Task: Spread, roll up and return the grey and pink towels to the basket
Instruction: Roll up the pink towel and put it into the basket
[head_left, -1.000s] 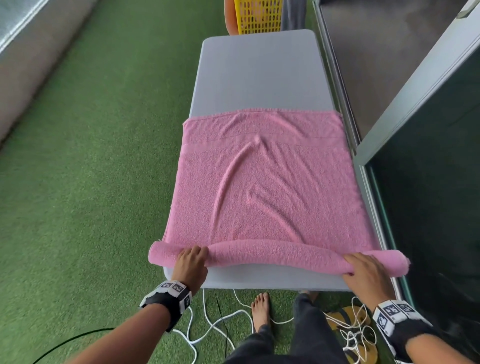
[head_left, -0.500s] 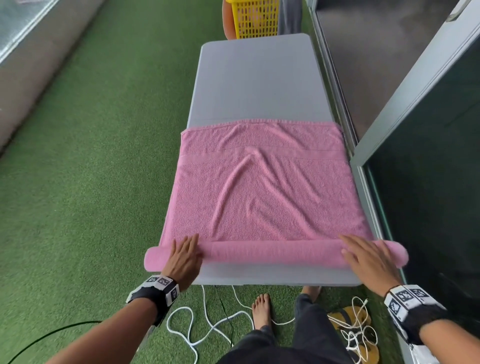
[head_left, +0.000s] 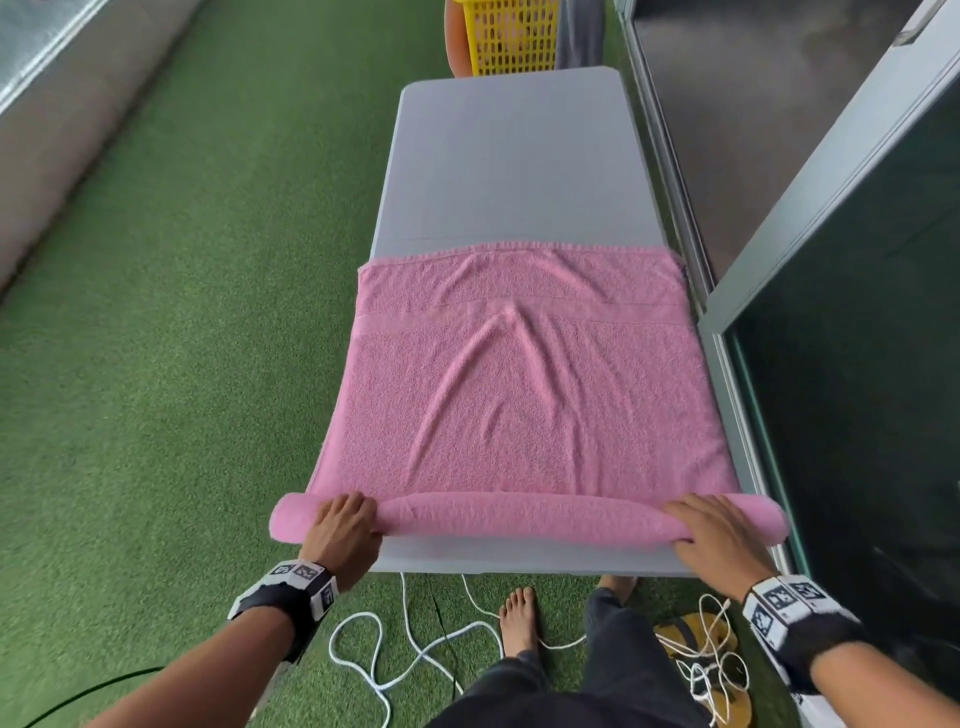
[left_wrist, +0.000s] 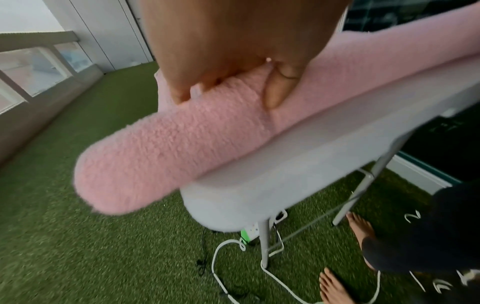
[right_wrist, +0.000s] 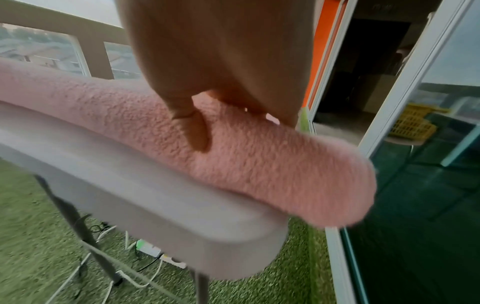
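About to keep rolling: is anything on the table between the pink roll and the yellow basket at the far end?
Nothing visible. Beyond the pink towel, the table is bare up to the yellow basket; both hands grip the rolled end.

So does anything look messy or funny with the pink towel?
A little. The pink towel has raised creases fanning down its flat part, and the roll's ends stick out past both sides of the table. Nothing looks torn or spilled.

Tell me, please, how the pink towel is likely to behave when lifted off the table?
Probably floppy: the pink towel wrinkles, and its rolled ends overhang the table. The roll may loosen unless both hands, left and right, support it.
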